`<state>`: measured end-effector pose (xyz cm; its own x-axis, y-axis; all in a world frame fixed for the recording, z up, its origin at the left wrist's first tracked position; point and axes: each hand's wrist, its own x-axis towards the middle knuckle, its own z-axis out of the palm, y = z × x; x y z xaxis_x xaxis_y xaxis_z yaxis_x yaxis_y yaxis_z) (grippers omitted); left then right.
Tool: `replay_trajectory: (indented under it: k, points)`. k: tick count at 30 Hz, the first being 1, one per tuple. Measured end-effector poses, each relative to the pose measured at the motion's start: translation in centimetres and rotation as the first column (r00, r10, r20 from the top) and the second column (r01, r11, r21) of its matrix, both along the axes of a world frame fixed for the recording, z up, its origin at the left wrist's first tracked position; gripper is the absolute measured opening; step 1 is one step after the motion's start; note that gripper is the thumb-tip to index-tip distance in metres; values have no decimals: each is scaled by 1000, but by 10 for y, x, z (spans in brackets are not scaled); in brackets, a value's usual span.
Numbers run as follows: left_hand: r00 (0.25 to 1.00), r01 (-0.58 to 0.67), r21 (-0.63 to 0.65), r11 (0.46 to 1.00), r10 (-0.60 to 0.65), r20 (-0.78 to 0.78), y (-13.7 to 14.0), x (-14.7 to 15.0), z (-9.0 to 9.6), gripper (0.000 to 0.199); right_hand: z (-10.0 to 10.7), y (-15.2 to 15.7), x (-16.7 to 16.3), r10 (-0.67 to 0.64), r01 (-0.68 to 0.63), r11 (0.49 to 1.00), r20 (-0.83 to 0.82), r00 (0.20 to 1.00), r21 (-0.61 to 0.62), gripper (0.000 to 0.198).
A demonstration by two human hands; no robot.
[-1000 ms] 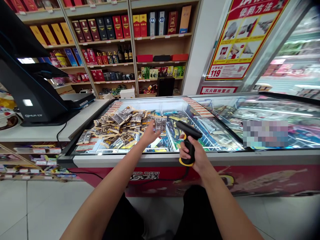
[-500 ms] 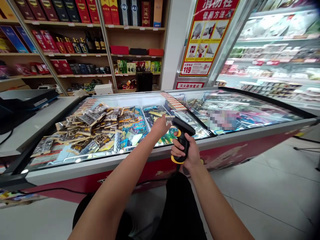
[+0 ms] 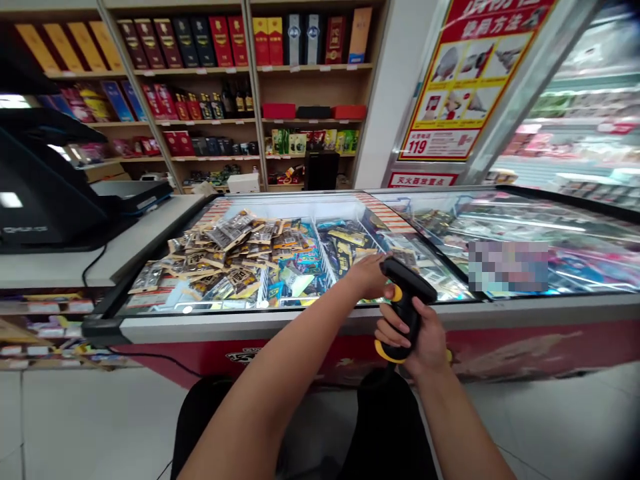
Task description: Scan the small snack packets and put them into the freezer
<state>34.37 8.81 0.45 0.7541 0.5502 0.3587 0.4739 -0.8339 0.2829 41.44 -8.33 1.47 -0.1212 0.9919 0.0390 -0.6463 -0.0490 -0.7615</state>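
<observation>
In my right hand is a black and yellow barcode scanner; my fingers wrap round its handle, and its head tilts toward the upper left. Right beside that head is my left hand, stretched over the freezer's glass top. The scanner hides most of its fingertips, so whether it touches the scanner or holds anything does not show. Below both hands runs the front rim of the chest freezer. Packaged ice creams lie under the glass, and a heap of brown-edged clear packets is at the left.
A counter with a black machine stands at the left. Behind the freezer rise shelves of boxes and bottles. A red and yellow poster hangs on the pillar, with a lit display fridge to its right.
My view has turned left, so the freezer and shelves sit further right and more of the counter shows. My left hand stays close to the scanner, which my right hand still grips.
</observation>
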Motion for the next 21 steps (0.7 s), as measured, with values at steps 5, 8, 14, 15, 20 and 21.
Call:
replay_trajectory:
  k: [5,8,14,15,20,21]
  points:
    - [963,-266,253,930,266,33,7,-85,23,47,-7,3,-3,22,-22,999,-8,1000,-31,33]
    - [846,-533,265,804,517,134,13,-165,54,46,-11,8,-8,32,-34,998,-29,999,-51,31]
    - [376,-924,118,363,917,129,25,-306,101,55,-14,17,-25,82,-83,995,-29,996,-50,30]
    - [337,-940,74,332,939,69,28,-321,102,60,-14,18,-28,91,-93,994,-27,995,-49,30]
    - [311,-950,-48,308,947,-81,35,-353,92,65,-20,20,-41,120,-122,991,-30,992,-57,30]
    - [323,-946,-24,322,945,-56,35,-352,89,59,-21,20,-42,124,-126,990,-36,992,-65,29]
